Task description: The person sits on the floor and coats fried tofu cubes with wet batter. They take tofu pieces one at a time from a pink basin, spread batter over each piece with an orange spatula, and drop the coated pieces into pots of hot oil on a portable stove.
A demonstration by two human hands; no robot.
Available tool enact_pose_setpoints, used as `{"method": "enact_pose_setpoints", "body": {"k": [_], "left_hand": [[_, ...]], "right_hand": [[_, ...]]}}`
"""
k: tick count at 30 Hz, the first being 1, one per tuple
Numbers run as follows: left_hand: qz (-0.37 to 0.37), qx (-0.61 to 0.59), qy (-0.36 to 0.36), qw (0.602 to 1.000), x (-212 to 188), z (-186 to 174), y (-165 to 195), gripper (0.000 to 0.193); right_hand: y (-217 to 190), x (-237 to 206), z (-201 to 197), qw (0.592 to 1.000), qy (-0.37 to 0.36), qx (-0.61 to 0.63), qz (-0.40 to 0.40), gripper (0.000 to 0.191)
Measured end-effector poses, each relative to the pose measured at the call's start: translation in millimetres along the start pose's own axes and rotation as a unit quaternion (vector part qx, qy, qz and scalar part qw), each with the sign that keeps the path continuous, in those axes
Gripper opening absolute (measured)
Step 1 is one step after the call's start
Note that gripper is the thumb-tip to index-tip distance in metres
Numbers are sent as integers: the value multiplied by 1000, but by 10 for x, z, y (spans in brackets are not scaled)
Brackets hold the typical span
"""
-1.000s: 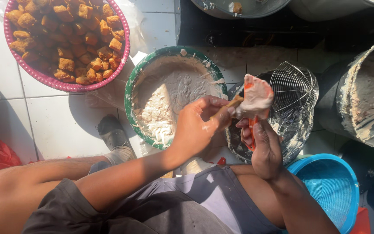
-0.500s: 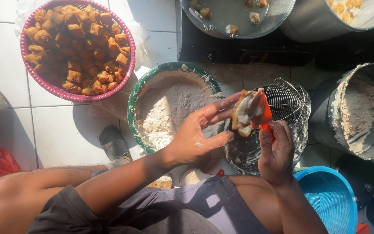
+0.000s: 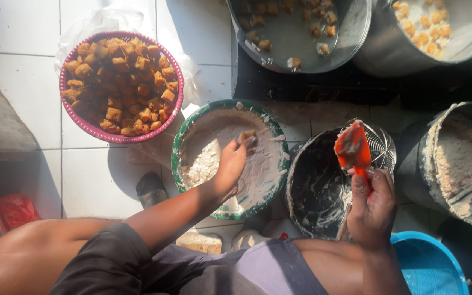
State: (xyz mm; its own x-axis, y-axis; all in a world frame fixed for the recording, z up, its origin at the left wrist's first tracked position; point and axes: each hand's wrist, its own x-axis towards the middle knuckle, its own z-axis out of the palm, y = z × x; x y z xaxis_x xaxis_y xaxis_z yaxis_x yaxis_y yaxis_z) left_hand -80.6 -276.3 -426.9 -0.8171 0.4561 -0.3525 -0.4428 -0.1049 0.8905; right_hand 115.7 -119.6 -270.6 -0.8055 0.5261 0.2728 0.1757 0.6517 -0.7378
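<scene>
Two hands working: left hand point(image 3: 230, 166) pinching a small fried piece point(image 3: 246, 135) over the green-rimmed batter bowl point(image 3: 177, 143); right hand point(image 3: 372, 205) gripping an orange spatula point(image 3: 353, 148), blade upright, well apart rightward.

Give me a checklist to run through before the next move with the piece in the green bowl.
1. Left hand is over the green-rimmed bowl of pale batter: ok.
2. Small brown fried piece sits at the left fingertips, inside the bowl: ok.
3. Whether the piece is gripped or just touched: cannot tell.
4. Right hand holds the orange spatula upright by its handle: ok.
5. Spatula blade is free of batter: not ok, it is smeared.
6. Pink basket of brown fried pieces stands apart from the bowl, upright on the white tiled floor: ok.
</scene>
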Motion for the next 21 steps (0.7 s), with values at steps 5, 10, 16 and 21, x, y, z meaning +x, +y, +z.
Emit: {"method": "enact_pose_setpoints", "body": {"k": [5, 10, 16, 21], "left_hand": [[125, 70, 53, 988, 773, 350, 618, 52], [328, 58, 120, 935, 1332, 428, 1637, 99], [317, 311, 193, 875, 1155, -785, 1264, 46], [229, 410, 285, 836, 945, -2013, 351, 37]], "right_hand": [[124, 30, -22, 997, -7, 83, -2, 18], [246, -13, -3, 982, -41, 144, 120, 25], [355, 50, 195, 917, -175, 212, 290, 37], [547, 69, 822, 901, -391, -124, 142, 21]]}}
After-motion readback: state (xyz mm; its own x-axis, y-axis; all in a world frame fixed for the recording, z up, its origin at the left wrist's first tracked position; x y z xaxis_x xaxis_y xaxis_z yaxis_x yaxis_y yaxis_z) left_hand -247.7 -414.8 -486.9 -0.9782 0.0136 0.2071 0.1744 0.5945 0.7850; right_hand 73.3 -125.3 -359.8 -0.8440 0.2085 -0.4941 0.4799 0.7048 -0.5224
